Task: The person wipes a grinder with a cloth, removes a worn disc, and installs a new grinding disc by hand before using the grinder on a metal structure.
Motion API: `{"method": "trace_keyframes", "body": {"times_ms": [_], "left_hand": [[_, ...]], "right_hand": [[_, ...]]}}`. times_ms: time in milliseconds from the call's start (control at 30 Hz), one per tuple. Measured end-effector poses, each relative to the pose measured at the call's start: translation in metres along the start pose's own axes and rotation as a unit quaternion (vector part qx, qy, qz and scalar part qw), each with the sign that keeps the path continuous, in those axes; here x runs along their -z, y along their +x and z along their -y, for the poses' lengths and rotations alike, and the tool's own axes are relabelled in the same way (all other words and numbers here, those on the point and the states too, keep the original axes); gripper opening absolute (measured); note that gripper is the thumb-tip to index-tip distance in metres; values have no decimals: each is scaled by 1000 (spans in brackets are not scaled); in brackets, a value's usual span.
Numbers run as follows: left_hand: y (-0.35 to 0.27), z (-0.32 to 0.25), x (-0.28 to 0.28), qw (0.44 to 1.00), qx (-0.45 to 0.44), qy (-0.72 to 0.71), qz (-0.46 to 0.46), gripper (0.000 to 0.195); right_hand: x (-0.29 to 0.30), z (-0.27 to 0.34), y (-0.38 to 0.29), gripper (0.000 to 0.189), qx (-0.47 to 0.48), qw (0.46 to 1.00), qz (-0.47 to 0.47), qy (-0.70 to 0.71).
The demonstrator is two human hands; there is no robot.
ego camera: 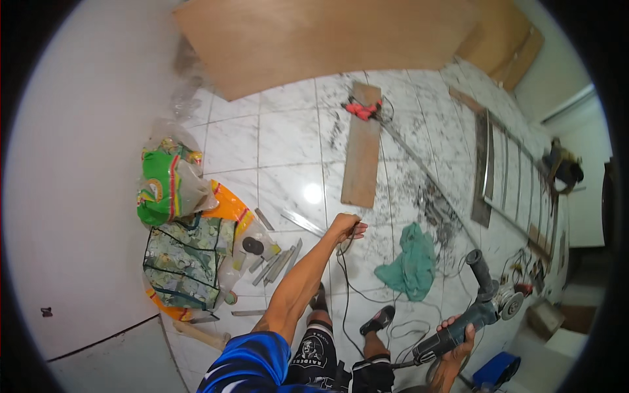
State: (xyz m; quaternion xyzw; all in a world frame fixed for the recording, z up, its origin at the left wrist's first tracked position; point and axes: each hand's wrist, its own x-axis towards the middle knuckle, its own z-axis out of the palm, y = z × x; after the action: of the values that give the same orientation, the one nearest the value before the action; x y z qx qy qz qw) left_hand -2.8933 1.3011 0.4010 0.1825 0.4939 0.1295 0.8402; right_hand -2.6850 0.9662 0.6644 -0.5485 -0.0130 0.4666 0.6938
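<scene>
My right hand (462, 341) grips the dark body of an angle grinder (454, 334) at the lower right. Its side handle (475, 265) points up and a disc (512, 305) sits at its head. My left hand (350, 227) reaches forward over the floor, fingers curled around a black power cord (346, 290). The cord hangs in a loop below that hand and runs back towards the grinder. Just beyond the left hand lies a wooden board (361, 167), with a red-and-black item (363, 109) on its far part. A green cloth (413, 265) lies between my hands.
Metal offcuts (277, 263) lie left, beside a patterned bag (184, 260) and a green plastic sack (164, 189). A long metal bar (427, 172) crosses the tiles. A metal frame (511, 167) lies right, near a crouching person (562, 169). A large wood panel (319, 39) stands ahead.
</scene>
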Motion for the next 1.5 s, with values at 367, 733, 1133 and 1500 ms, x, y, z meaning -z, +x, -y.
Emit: {"method": "trace_keyframes", "body": {"times_ms": [367, 733, 1133, 1500], "left_hand": [[-132, -177, 104, 993, -28, -109, 44, 36], [-167, -301, 195, 989, -130, -68, -13, 43], [9, -418, 355, 963, -105, 98, -227, 16], [83, -548, 410, 843, 101, 376, -371, 35]], "right_hand": [[-176, 28, -7, 49, 32, 992, 118, 21], [-328, 37, 81, 51, 23, 976, 216, -9], [-584, -20, 360, 51, -68, 952, 293, -58], [-692, -38, 469, 53, -166, 924, 268, -217]]}}
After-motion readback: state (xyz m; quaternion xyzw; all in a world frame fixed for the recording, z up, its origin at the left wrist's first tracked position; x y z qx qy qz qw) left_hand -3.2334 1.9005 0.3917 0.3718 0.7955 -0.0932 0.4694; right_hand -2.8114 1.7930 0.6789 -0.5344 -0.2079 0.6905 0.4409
